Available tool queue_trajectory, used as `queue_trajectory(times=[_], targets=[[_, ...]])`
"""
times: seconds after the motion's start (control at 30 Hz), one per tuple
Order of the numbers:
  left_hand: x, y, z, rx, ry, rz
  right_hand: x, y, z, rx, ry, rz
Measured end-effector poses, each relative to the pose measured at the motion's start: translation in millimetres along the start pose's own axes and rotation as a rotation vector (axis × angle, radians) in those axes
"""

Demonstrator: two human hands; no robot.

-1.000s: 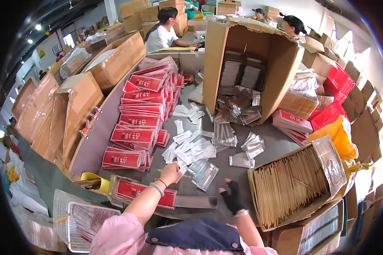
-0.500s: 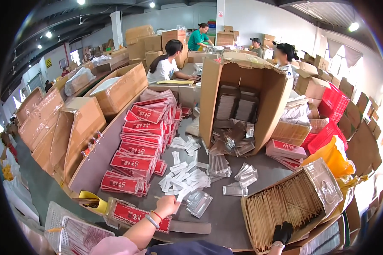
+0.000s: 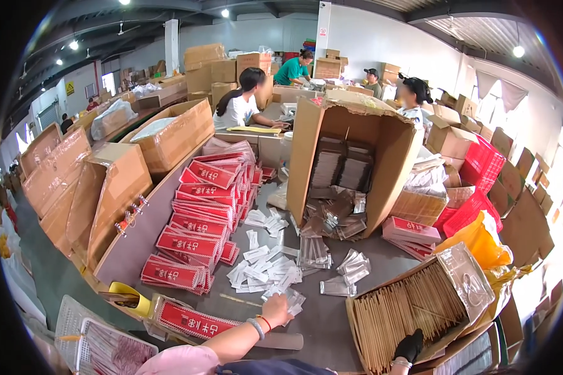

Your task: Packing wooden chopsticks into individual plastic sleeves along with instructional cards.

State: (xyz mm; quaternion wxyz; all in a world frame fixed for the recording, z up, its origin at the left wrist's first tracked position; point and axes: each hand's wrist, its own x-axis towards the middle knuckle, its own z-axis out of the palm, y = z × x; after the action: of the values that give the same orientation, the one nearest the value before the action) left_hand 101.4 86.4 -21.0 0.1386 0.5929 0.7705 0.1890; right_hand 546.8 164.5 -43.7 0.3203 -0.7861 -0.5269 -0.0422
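My left hand (image 3: 277, 309), with a grey band and a red string at the wrist, reaches over the table. Its fingers are closed at the edge of some small clear packets (image 3: 296, 299), beside a loose heap of white paper packets (image 3: 266, 270). One thin stick (image 3: 241, 300) lies on the table left of that hand. At the lower right, my right hand (image 3: 410, 345) wears a black glove and rests on wooden sticks (image 3: 413, 306) in an open carton. The dark glove hides how its fingers are set.
Red printed sleeves (image 3: 194, 240) are stacked at the left. A large carton (image 3: 303, 156) on its side holds clear packets. A red sleeve in a holder (image 3: 191, 317) and a yellow cup (image 3: 137, 301) sit at the near left. Co-workers (image 3: 244, 100) work beyond.
My left hand has moved right and slightly down, from a white packet to the clear packets. The stick near it now lies uncovered. My gloved right hand stays at the sticks.
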Motion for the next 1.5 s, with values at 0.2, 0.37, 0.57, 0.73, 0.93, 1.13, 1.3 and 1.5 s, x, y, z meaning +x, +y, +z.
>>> queue_trajectory(times=[0.2,0.37,0.57,0.73,0.93,1.13,1.3,1.5], targets=[[-2.5,-12.5,-2.4,-0.064,0.011,-0.037,-15.7,-60.4,-42.3,0.242,-0.038,0.012],[8.1,-6.6,0.3,-0.084,-0.083,0.125,-67.9,-90.8,-4.7,1.347,-0.340,0.105],[13.4,-19.0,-1.0,-0.048,-0.167,0.174,-127.0,-192.5,-47.7,0.781,-0.637,-0.167],[14.5,-14.1,0.2,0.012,-0.198,0.225,-131.9,-199.0,-54.6,0.752,-0.703,-0.176],[4.5,-6.2,-7.8,0.009,-0.220,0.261,-134.9,-184.6,-47.5,0.902,-0.721,-0.066],[-1.0,-18.0,2.2,-0.116,-0.126,0.288,-139.0,-181.0,-40.6,0.755,-0.668,-0.220],[-2.0,-9.7,-14.5,-0.297,-0.183,0.153,-132.0,-189.0,-47.7,0.830,-0.712,-0.179],[-5.5,-27.2,-20.2,-0.484,-0.216,0.108,-134.0,-181.6,-47.1,0.919,-0.740,-0.121]])
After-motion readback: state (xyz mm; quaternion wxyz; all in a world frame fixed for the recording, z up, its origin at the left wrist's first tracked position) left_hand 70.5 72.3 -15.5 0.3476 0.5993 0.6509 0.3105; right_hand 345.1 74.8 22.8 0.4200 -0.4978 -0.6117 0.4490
